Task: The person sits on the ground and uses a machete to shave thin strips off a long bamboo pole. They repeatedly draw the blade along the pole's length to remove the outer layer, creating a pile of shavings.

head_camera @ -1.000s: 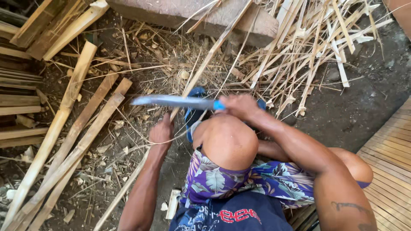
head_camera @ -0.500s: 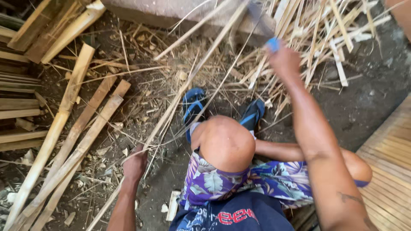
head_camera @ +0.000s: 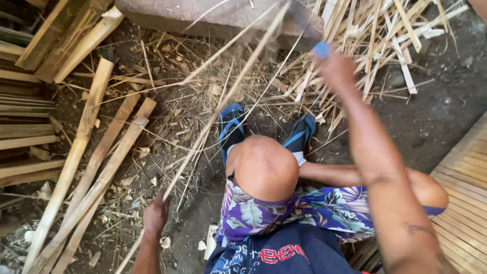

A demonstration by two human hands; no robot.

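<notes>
My left hand (head_camera: 154,217) grips the near end of a long thin bamboo strip (head_camera: 223,101) low on the left, by my bent knee. The strip slants up and to the right across the dirt toward the stone slab. My right hand (head_camera: 336,68) is stretched far out at the upper right, closed around the blue handle of a knife (head_camera: 312,30). The blurred blade meets the strip's far end near the slab. I sit with both feet in blue sandals (head_camera: 231,127) on the ground.
Split bamboo slats (head_camera: 96,167) lie on the dirt at left beside stacked planks (head_camera: 25,116). A stone slab (head_camera: 203,18) sits at the top. A heap of thin bamboo strips (head_camera: 385,45) covers the upper right. A woven bamboo mat (head_camera: 464,193) lies at right.
My right hand has swung the knife from near my knee far out along the strip to the upper right. My left hand slid back down the strip toward me.
</notes>
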